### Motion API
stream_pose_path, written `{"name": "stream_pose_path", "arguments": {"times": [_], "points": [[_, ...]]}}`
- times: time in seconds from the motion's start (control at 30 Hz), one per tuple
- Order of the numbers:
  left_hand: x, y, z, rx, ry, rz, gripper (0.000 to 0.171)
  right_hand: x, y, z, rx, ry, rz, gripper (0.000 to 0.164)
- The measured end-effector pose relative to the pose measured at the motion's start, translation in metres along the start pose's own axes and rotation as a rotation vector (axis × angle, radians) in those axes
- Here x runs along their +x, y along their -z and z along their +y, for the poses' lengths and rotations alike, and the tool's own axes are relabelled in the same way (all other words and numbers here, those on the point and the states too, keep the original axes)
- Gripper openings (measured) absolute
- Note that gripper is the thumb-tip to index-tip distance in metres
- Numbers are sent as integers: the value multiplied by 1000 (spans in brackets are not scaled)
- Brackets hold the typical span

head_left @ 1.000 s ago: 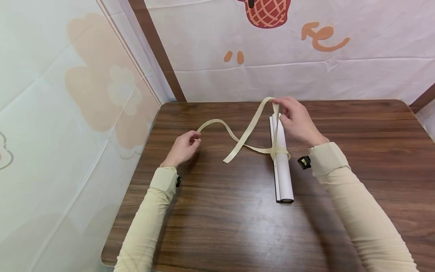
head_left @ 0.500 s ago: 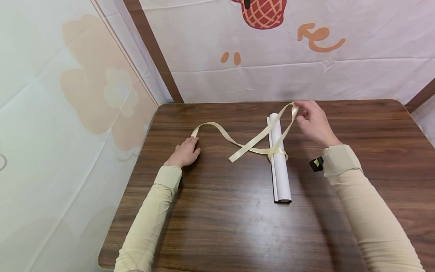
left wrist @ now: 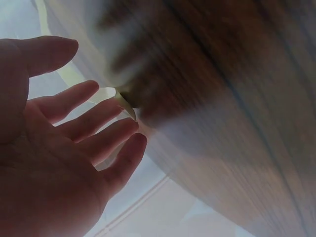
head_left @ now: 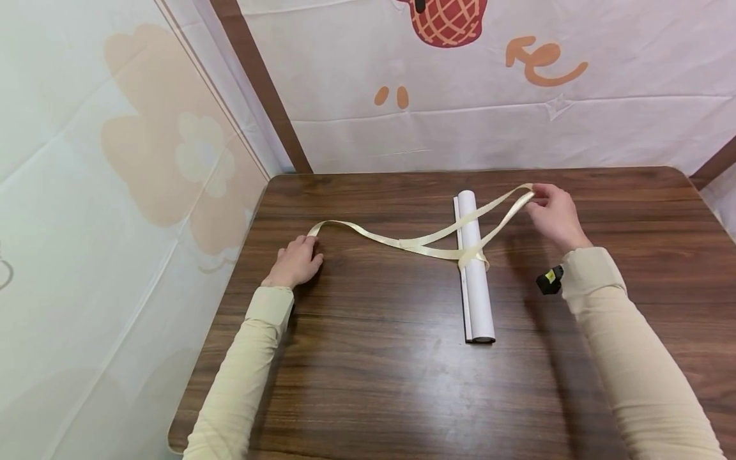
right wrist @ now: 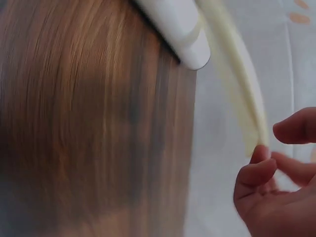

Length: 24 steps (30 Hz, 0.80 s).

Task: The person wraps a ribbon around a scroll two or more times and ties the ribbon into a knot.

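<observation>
A cream ribbon is looped round the middle of a white roll with a dark inner side, which lies lengthwise on the table. My left hand is low over the table at the left, touching one ribbon end. In the left wrist view its fingers are spread and nearly straight, with the ribbon at the fingertips and the thumb apart. Right of the roll, my right hand holds the ribbon's other side up in a bend. Its curled fingers grip the ribbon in the right wrist view.
The brown wood-grain table has rounded corners. A printed white curtain hangs along its back edge, and another patterned sheet stands at the left. A small black device sits at the right wrist.
My right hand has moved right and lower, drawing the ribbon across the roll. The loose end there has slid right and up. My left hand has shifted left and down, its fingers straightening.
</observation>
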<state>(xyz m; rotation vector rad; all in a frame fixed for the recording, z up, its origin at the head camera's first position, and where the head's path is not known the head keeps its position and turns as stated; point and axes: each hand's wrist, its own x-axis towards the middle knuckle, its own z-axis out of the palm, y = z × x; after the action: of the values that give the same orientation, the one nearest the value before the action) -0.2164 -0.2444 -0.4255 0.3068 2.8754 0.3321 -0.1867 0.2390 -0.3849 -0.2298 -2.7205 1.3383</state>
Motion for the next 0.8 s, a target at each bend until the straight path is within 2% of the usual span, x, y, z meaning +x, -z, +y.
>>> {"name": "stream_pose_path", "arguments": {"times": [0.1,0.3,0.37,0.57,0.63,0.8], "points": [[-2,0,-2,10,2,-1,48,1,-1,9,47,-101,-12,55],[-6,1,-5,24,8,-6,46,-4,0,21,-30,-249,-51,56],[-7,2,-6,26,12,-9,45,-6,1,25,-78,-249,-67,52],[-8,2,-6,28,12,-15,45,-10,6,38,-351,-62,-81,31],[-7,1,-7,31,13,-15,44,-12,8,39,-406,-65,-75,28],[-5,0,-9,37,12,-11,45,-16,14,42,-501,-135,-48,31]]}}
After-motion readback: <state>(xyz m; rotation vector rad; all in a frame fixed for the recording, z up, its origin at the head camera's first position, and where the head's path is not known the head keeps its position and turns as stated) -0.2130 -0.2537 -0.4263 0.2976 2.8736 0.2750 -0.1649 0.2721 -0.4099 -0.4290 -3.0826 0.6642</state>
